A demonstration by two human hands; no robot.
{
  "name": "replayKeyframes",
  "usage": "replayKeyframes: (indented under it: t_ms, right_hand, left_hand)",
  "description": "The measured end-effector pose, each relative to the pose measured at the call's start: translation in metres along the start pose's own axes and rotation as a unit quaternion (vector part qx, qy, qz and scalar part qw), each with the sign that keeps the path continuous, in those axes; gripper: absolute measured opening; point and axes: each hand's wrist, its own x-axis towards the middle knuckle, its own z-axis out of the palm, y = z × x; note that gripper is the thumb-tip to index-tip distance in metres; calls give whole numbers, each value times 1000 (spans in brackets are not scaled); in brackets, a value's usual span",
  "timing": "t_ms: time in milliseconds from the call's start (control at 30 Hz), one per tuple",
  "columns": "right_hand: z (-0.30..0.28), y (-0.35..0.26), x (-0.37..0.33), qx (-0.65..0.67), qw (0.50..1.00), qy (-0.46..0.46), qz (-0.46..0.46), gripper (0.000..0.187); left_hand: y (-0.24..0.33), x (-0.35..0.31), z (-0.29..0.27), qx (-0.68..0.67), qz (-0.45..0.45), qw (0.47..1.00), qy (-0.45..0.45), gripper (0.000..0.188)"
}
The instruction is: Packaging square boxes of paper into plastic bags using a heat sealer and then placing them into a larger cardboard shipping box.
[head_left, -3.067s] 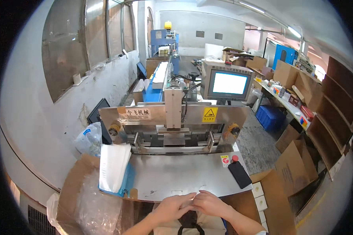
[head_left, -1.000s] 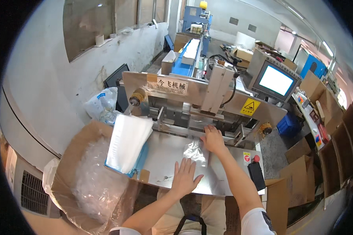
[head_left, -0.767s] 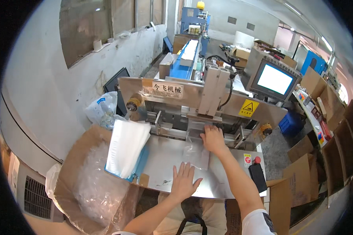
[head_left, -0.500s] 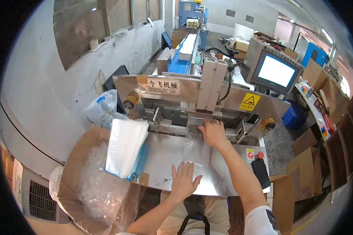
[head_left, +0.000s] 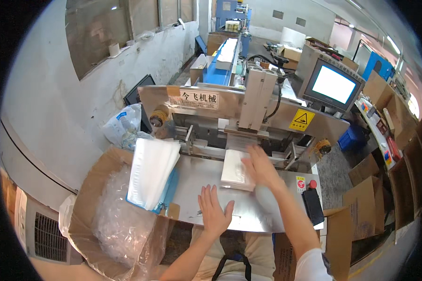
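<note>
A white packet in clear plastic (head_left: pixel 237 171), looking like a stack of sheets, lies on the steel worktop (head_left: pixel 192 175) in front of the machine's slot. My right hand (head_left: pixel 263 169) is at its right edge, fingers stretched out and partly smeared by motion; whether they touch the plastic is hard to tell. Nearer the front edge, my left hand (head_left: pixel 214 211) hovers over or rests on the steel, open with fingers stretched and nothing in it. To the left, a fanned pile of clear-white plastic bags (head_left: pixel 151 173) leans on a blue holder (head_left: pixel 166 194).
A large carton (head_left: pixel 91 187) lined with plastic stands left of the worktop. Right of my arm are a red button (head_left: pixel 312 184) and a black phone-like object (head_left: pixel 312 206). The machine's steel crossbar (head_left: pixel 234 105) spans the far side; a lit screen (head_left: pixel 332 84) is beyond it.
The white packet has come out of the slot toward me, where only a clear bag lay before. My right hand has moved slightly nearer, along its right side. My left hand has shifted little.
</note>
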Motion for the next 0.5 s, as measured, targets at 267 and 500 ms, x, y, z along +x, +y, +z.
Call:
replayKeyframes:
  t_ms: [267,500]
  right_hand:
    - [-10,-54,-151,311,940,46,136,50]
    - [15,-26,-174,374,905,87,183,52]
  left_hand:
    - [-1,0,5,0,16,1000,-19,77]
    - [0,-1,7,16,29,999,-29,77]
